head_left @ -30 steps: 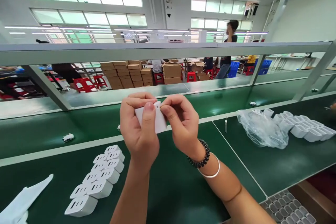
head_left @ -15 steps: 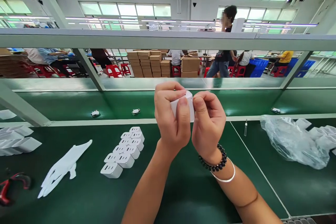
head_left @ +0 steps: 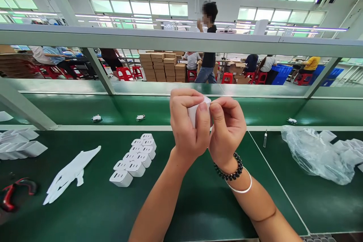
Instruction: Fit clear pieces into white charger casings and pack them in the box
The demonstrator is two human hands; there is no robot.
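Note:
My left hand (head_left: 188, 124) is wrapped round a small white plastic casing (head_left: 193, 115), held up above the green bench. Its thumb presses on the near side. Thumb and index finger of my right hand (head_left: 227, 128) are pinched together at the casing's right edge. Whatever lies between those fingertips, if anything, is too small or hidden to make out. To the left of my forearms, several similar white slotted casings (head_left: 135, 168) stand in two close rows on the bench.
A white glove (head_left: 72, 174) and a red-and-black tool (head_left: 14, 194) lie left. A plastic bag (head_left: 317, 155) with white parts and a small pen-like tool (head_left: 265, 138) lie right. Small parts (head_left: 140, 117) ride a green belt (head_left: 159, 109) behind. A metal frame (head_left: 181, 38) crosses ahead.
The small parts on the belt have shifted left. A person in the background has walked left. My hands keep nearly the same hold on the casing, my right fingertips still against its edge.

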